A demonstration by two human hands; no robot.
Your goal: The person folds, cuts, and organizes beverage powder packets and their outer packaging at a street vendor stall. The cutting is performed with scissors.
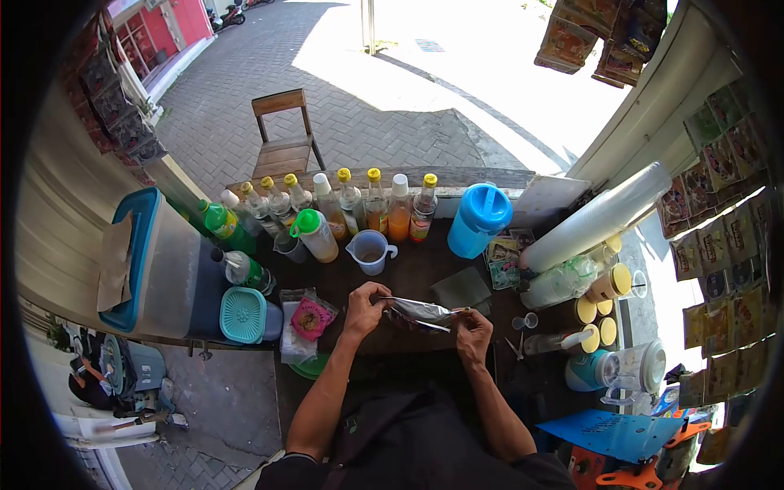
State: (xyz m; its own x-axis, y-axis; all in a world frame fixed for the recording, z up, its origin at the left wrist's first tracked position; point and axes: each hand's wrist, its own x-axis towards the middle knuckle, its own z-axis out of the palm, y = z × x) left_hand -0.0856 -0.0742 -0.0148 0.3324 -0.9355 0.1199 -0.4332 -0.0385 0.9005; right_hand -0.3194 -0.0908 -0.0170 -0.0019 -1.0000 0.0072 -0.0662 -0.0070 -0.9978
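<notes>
My left hand [367,309] pinches one end of a silvery foil packet [420,309], and my right hand [472,336] grips its other end. The packet is stretched between them above the dark counter, its shiny side showing. What is inside it, if anything, I cannot see. Just beyond my left hand stands a clear measuring jug [370,251] with a handle and spout. A flat grey-green sheet [462,287] lies on the counter past my right hand. To the left of my left hand is a pink packet [313,318] on clear plastic bags.
Syrup bottles [375,204] line the counter's far edge, beside a blue pitcher [480,220]. A large lidded container [171,261] stands left. Stacked plastic cups [600,214], yellow-lidded jars [610,282], scissors [513,348] and a blender [625,368] are at right. Sachets [723,245] hang alongside.
</notes>
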